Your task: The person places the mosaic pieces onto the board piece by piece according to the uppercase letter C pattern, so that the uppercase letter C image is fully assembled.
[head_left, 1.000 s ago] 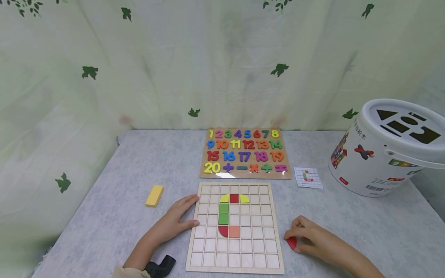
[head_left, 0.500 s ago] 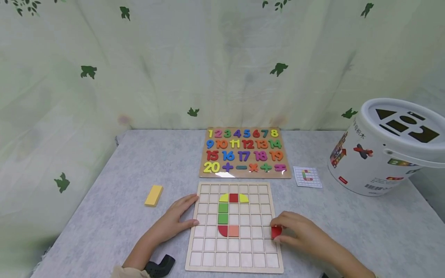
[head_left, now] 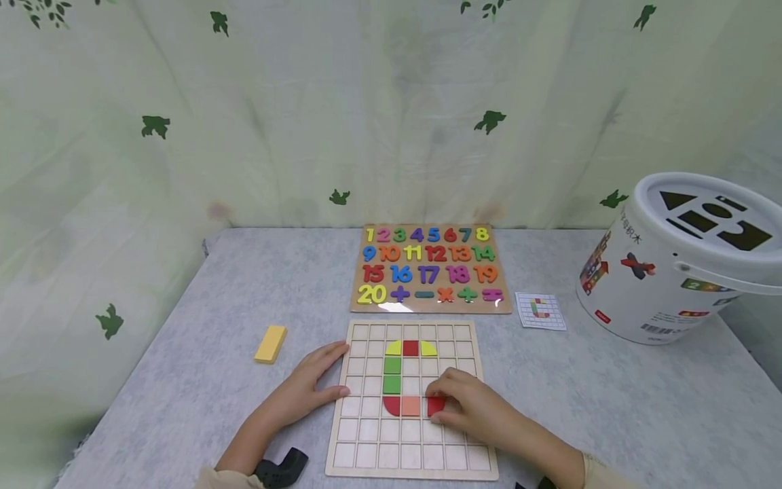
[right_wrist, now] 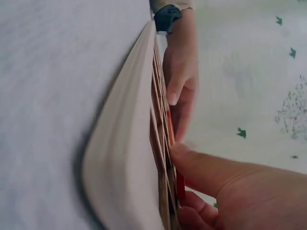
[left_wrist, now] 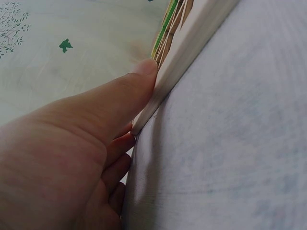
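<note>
A wooden grid board [head_left: 452, 448] lies on the grey table, with yellow, red, green and orange pieces forming a letter shape. My right hand [head_left: 467, 404] holds a red quarter-round piece [head_left: 436, 405] in a cell just right of the orange piece [head_left: 411, 406]; in the right wrist view the thumb [right_wrist: 201, 165] presses on the red piece [right_wrist: 180, 184] at the board [right_wrist: 127, 143]. My left hand [head_left: 308, 387] rests flat against the board's left edge, thumb [left_wrist: 124, 91] on the rim [left_wrist: 192, 43].
A number puzzle board [head_left: 430, 268] lies behind the grid. A small pattern card [head_left: 540, 310] and a white shape-sorter bucket [head_left: 678, 261] stand at the right. A yellow block [head_left: 271, 343] lies at the left. A leafy curtain hangs behind.
My right hand carried the red piece from the table right of the board leftward onto the grid, beside the orange piece. The left hand stayed still.
</note>
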{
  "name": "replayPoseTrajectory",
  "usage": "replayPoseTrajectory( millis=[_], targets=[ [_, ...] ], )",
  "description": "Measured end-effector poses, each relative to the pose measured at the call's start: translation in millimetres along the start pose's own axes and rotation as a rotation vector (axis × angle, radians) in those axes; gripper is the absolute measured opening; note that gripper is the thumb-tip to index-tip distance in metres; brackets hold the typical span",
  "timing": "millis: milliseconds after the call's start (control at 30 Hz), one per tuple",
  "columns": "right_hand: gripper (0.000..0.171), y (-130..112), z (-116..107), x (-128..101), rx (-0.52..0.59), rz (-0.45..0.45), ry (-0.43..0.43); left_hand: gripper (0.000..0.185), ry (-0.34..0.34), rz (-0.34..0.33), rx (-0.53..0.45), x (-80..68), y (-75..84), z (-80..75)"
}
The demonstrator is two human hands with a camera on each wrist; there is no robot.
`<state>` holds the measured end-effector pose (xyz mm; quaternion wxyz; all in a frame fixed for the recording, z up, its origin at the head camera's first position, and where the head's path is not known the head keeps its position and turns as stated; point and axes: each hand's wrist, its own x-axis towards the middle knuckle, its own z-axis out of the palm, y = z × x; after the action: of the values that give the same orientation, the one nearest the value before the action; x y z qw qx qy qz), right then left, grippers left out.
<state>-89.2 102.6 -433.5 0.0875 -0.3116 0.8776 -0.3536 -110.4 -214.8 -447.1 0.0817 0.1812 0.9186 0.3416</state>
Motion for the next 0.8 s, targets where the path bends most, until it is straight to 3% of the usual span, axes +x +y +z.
replayPoseTrajectory(
  millis=[400, 667, 800],
  targets=[
    [0.014, 5.1, 5.1, 3.0, 0.071, -0.001, 0.016, 0.075, -0.002, -0.006, -0.008, 0.6, -0.2, -0.7],
    [0.019, 3.0, 8.1, 1.6, 0.038, -0.042, 0.059, 0.075, -0.001, -0.004, -0.013, 0.3, -0.5, -0.9],
    [0.023, 1.2, 7.5, 2.7, 0.019, -0.009, 0.051, 0.075, -0.004, -0.005, -0.010, 0.4, -0.2, -1.2]
  ],
)
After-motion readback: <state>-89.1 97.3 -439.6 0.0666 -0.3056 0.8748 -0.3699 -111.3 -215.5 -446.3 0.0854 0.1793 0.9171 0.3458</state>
